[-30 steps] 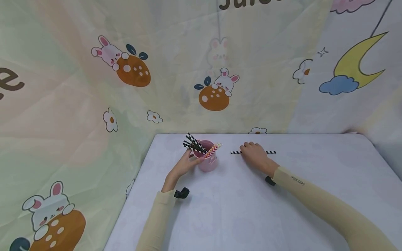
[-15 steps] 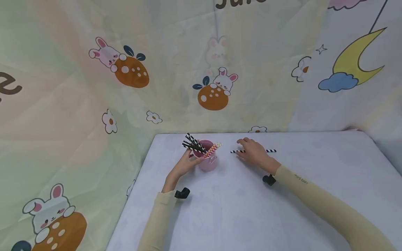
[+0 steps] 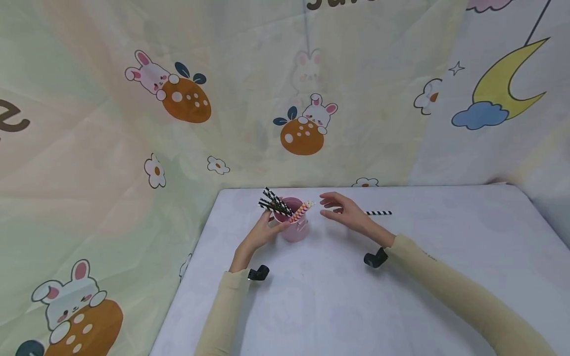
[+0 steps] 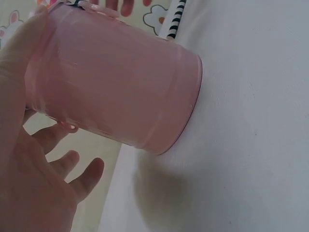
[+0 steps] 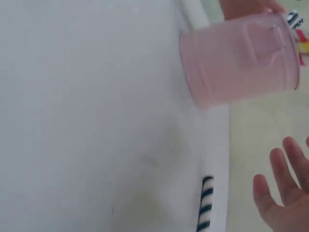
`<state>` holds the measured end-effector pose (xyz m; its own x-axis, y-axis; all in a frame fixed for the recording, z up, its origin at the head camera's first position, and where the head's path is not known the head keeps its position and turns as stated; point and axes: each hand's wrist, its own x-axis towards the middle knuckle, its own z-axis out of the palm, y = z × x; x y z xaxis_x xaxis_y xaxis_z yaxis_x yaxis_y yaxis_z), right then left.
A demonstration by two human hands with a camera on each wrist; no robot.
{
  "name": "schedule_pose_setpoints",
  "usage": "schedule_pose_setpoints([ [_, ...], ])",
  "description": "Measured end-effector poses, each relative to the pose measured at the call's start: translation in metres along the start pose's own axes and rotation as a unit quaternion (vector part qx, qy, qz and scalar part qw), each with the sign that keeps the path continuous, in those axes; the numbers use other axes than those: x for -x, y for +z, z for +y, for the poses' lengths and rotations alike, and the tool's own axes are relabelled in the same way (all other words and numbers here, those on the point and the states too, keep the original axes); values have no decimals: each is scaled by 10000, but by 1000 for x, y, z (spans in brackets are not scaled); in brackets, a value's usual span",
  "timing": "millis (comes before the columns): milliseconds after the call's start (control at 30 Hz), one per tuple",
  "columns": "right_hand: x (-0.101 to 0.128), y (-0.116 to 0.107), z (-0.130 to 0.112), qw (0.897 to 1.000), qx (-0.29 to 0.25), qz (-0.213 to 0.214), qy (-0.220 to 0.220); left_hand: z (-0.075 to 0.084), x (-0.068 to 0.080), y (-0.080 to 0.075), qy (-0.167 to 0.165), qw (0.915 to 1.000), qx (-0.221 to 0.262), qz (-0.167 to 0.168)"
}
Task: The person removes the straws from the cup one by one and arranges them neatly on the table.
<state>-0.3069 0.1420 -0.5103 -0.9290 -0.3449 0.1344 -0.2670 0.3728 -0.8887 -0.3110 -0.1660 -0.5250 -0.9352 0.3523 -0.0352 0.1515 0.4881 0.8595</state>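
Note:
A pink cup (image 3: 294, 228) stands on the white table (image 3: 338, 296) and holds several black-and-white straws (image 3: 272, 201) and a pink-yellow striped straw (image 3: 302, 211). My left hand (image 3: 263, 230) is at the cup's left side. In the left wrist view its thumb (image 4: 19, 63) rests along the pink cup (image 4: 120, 92), with the other fingers (image 4: 72, 169) spread behind it. My right hand (image 3: 340, 211) hovers open just right of the cup, holding nothing. Behind it a black-and-white straw (image 3: 379, 213) lies flat on the table, also visible as the straw (image 5: 205, 209) beside my right fingers (image 5: 282, 195).
A cartoon-print cloth backdrop (image 3: 187, 104) with rabbits and a moon rises right behind the table's far edge and along both sides. Black wrist camera mounts (image 3: 257, 273) sit on both cream sleeves.
My right hand lifted off the lying straw and moved left toward the cup, fingers now spread. The straw stayed on the table. The left hand and cup have not moved.

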Motion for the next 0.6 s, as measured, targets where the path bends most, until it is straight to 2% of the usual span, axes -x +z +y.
schedule_pose_setpoints([
  [133, 1, 8, -6, 9973, -724, 8, -92, -1, -2, 0, 186, 9998, -23, -16],
  [233, 1, 16, -9, 9956, -922, -9, -176, -1, -3, 0, 236, 9997, 11, -33],
  [467, -1, 32, -18, 9954, -865, 149, -377, 1, 0, 1, -59, 10000, -7, 34],
  [600, -4, 40, -18, 9961, -792, 275, -279, 0, 0, 1, 7, 10000, 47, 36],
])
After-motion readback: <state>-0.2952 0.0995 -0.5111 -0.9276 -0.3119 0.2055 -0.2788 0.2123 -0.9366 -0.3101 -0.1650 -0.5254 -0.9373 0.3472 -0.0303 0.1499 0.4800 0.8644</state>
